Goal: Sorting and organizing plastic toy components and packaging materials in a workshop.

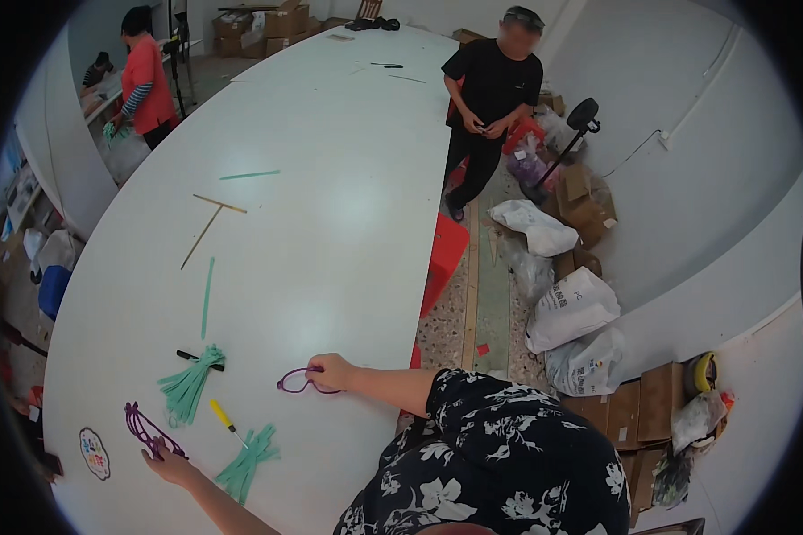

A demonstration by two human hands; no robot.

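Observation:
On the near left of the white table [312, 276], my left hand [168, 467] is closed on a bunch of purple eyeglass frames [137, 421]. My right hand [333, 372] pinches a single purple eyeglass frame [287, 382] just above the table, to the right. Between the hands lies a screwdriver [223, 415] with a yellow handle. A bundle of thin green strips [187, 392] rests beyond it, across a black pen-like object [186, 355]. Another green strip bundle [248, 464] is beside my left forearm.
A small decorated mat [95, 453] lies at the table's left edge. Farther off are loose green strips [207, 299] and thin brown sticks [207, 227]. A person in black [495, 85] stands at the right edge, near white sacks [573, 312] and boxes. Another person [147, 85] works at far left.

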